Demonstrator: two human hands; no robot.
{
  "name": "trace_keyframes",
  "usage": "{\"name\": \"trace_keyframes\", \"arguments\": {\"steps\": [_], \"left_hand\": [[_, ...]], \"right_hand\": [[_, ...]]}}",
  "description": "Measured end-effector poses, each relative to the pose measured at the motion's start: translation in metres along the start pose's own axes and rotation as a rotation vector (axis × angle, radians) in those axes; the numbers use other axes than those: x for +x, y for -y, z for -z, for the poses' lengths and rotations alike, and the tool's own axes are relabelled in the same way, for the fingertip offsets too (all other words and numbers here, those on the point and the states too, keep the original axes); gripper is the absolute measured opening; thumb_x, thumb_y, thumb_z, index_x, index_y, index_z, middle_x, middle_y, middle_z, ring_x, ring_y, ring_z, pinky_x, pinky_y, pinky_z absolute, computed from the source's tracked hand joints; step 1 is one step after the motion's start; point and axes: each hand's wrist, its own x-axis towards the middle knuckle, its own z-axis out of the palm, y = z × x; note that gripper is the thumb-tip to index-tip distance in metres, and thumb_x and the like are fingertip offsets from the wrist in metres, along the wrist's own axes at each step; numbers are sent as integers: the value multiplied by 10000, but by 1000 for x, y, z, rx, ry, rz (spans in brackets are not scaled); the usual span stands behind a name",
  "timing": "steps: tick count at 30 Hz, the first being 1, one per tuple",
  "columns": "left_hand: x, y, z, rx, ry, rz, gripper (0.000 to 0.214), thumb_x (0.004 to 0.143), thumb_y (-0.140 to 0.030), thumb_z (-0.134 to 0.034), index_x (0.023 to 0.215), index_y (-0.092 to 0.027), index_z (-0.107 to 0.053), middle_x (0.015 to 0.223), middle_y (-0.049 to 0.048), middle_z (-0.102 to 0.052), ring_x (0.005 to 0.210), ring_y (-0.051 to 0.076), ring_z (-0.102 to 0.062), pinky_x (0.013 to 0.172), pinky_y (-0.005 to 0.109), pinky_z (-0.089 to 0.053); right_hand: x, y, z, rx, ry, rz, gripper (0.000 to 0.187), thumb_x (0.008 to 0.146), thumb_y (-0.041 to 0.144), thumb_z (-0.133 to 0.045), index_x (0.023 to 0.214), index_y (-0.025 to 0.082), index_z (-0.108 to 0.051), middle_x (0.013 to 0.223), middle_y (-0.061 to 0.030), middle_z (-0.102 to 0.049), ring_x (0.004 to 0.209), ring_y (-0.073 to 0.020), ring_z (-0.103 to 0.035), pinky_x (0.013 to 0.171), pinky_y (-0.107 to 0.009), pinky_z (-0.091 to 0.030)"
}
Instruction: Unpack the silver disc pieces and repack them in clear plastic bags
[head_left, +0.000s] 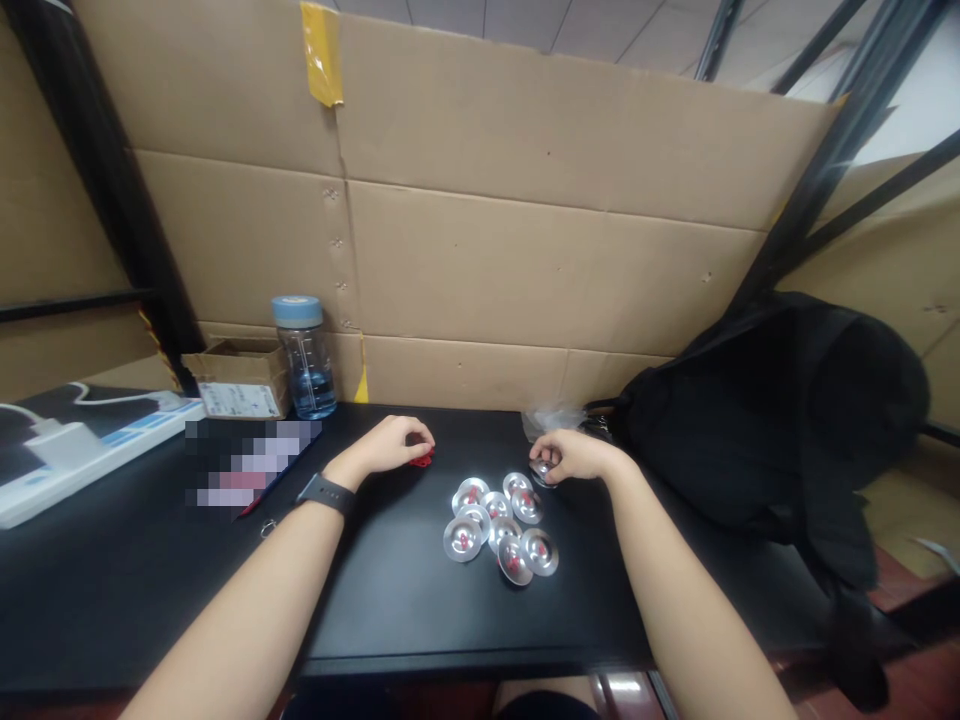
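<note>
My left hand point(390, 445) rests near the back of the black table, its fingers curled onto a small bundle of red cord point(422, 458). Exactly how much of the bundle lies inside the fingers is hidden. To the right, my right hand point(571, 457) has its fingers closed on the edge of a shiny metal disc point(543, 468), holding it close to the tabletop. Between the forearms lies a loose cluster of similar metal discs point(505, 535), several of them overlapping. They look like small cymbals, with domed centres and red bits in the middle.
At the left are a white power strip point(150, 440) with plugs, a small cardboard box point(244, 380) and a water bottle point(306, 360). A black backpack point(780, 430) fills the right side. Behind stands a cardboard wall point(525, 250); a clear plastic bag point(551, 420) lies by it.
</note>
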Motion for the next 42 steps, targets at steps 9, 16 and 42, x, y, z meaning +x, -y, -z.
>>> {"name": "trace_keyframes", "arguments": {"steps": [9,16,42], "left_hand": [[-1,2,0,26,3,13,243,843,-409,-605,910,-227,-753,915,28,-763,830,187,-706,752,242,-507],[0,1,1,14,2,4,273,840,-431,-597,917,-221,-753,921,37,-765,843,197,-708,756,247,-516],[0,3,-1,-4,41,12,260,847,-430,-595,907,-228,-747,851,20,-770,771,184,-716,722,243,-506]], "right_hand": [[0,2,-1,-40,9,-10,427,622,327,-803,1031,211,-764,948,-32,-736,848,-199,-647,733,-249,-466],[-1,0,-3,45,43,-71,480,514,292,-859,954,192,-693,898,-16,-694,778,-176,-634,632,-230,-456],[1,-4,-4,-3,68,-104,541,489,194,-829,1003,197,-664,893,4,-655,781,-165,-615,631,-217,-456]]}}
